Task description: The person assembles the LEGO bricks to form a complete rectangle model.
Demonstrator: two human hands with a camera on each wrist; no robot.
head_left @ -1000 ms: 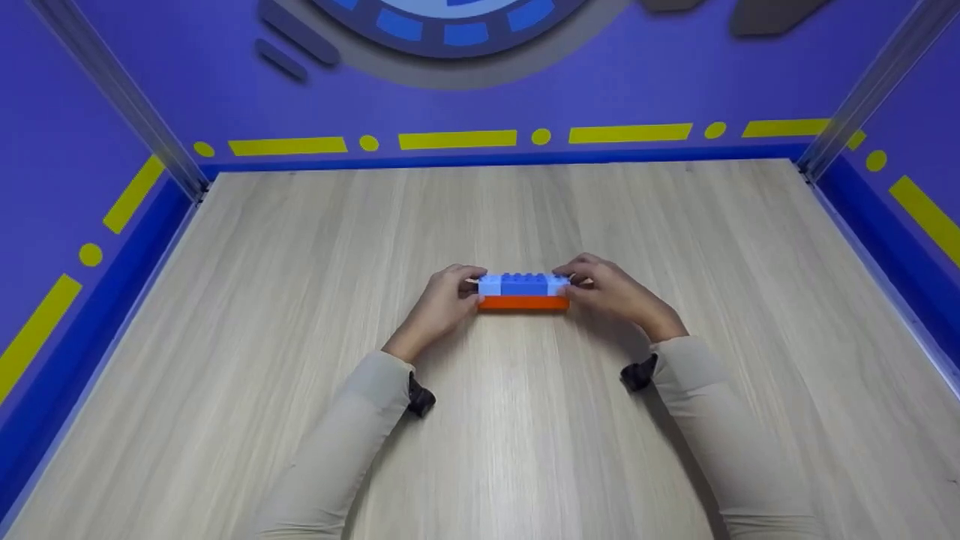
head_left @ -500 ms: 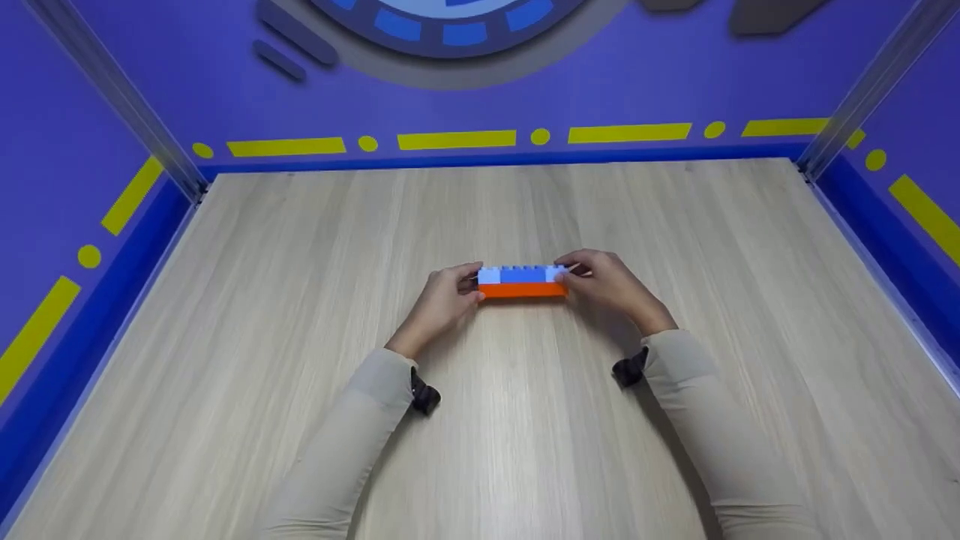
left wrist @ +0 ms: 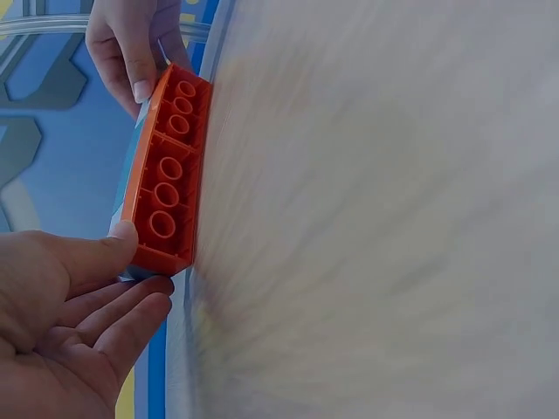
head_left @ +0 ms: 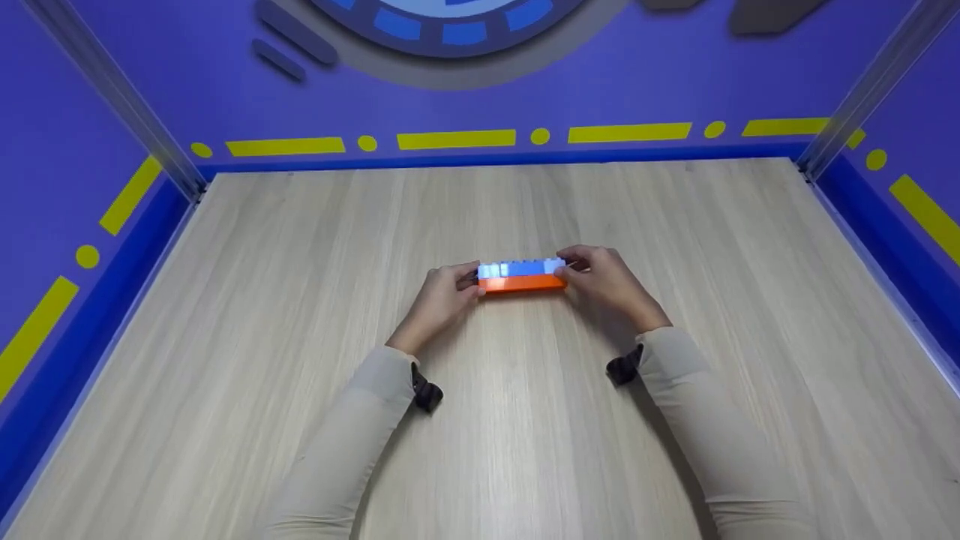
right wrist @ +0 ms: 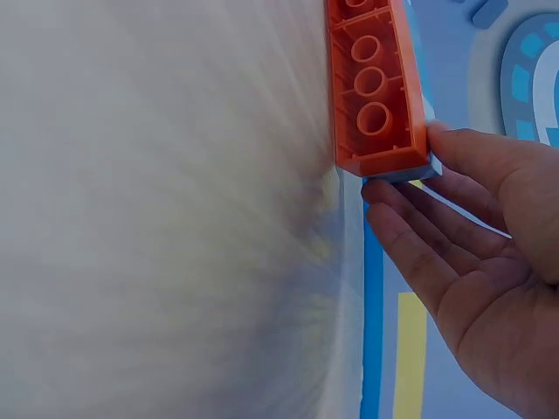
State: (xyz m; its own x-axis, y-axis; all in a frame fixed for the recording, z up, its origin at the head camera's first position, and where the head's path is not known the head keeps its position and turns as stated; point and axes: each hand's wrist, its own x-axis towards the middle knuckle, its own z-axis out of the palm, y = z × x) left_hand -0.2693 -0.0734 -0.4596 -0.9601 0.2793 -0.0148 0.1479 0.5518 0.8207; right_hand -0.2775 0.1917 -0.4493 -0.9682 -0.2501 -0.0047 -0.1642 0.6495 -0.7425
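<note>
A long orange brick (head_left: 523, 283) carries a row of toy bricks on top: a blue brick (head_left: 525, 268) in the middle and a light blue brick at each end. My left hand (head_left: 444, 300) pinches the left end between thumb and fingers. At the right end, my right hand (head_left: 611, 283) grips the stack the same way. The hollow underside of the orange brick (left wrist: 168, 148) with its round tubes faces the left wrist camera. In the right wrist view, the right thumb (right wrist: 480, 157) presses the near side and fingers touch the end.
The stack is above a light wood-grain table (head_left: 480, 420). Blue panels (head_left: 480, 105) with yellow markings stand behind and at both sides. Metal posts (head_left: 127, 97) rise at the back corners. A small black camera (head_left: 427, 394) sits on each wrist.
Both hands have moved the brick stack up and slightly away from the body. It has tilted, so its front shows more and its top studs less. Both hands keep their hold.
</note>
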